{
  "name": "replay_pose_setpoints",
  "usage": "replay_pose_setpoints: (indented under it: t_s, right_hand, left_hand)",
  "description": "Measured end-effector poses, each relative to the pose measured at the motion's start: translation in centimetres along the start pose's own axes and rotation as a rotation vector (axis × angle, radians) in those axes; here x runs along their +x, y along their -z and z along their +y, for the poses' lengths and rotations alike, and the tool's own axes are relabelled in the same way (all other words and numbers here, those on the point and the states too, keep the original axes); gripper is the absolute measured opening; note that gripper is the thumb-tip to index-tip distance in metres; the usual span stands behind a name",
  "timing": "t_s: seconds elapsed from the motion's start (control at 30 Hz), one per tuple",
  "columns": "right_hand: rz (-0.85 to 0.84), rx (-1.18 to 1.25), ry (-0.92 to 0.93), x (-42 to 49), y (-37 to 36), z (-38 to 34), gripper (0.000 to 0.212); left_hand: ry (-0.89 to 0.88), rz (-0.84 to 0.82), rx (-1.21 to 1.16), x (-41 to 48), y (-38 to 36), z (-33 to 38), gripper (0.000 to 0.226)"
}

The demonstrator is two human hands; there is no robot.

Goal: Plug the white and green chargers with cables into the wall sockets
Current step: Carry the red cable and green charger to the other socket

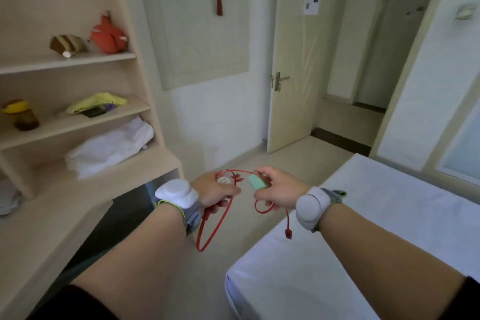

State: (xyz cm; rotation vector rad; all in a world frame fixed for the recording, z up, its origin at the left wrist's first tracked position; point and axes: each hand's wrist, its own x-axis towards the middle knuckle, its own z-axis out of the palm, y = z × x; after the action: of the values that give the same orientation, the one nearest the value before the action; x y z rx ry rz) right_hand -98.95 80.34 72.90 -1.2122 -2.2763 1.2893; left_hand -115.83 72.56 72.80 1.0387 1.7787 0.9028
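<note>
Green charger [258, 181] between right fingers [262, 172]

The shelf unit [78, 62] stands at left with a desk [52, 228] below it, the bed [389, 189] lies at right, and the door [293, 73] stands open behind. Plush toys [107, 36] sit on the upper shelf, folded linen [109, 145] on the lowest. Between desk and bed, the left hand [215, 191] holds the first charger [224, 180] and the right hand [278, 189] the second charger [258, 182] (the cable [207, 236] hangs beneath both).
</note>
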Motion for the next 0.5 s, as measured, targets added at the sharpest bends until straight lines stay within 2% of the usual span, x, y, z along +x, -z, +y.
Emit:
replay_pose_setpoints:
  t_s: [0.23,0.37,0.5]
  right_hand:
    - [0.000,-0.118,0.005,16.0,-2.4,-2.9,0.046]
    - [0.055,-0.135,-0.030,24.3,-3.2,-3.3,0.038]
    - [0.110,-0.105,-0.119,32.0,-3.5,-3.9,0.039]
  left_hand:
    - [0.020,0.000,-0.044,12.8,8.5,-0.8,0.023]
    - [0.016,-0.112,-0.055,20.3,12.5,-1.3,0.034]
    - [0.039,-0.227,-0.134,28.5,16.8,-1.0,0.026]
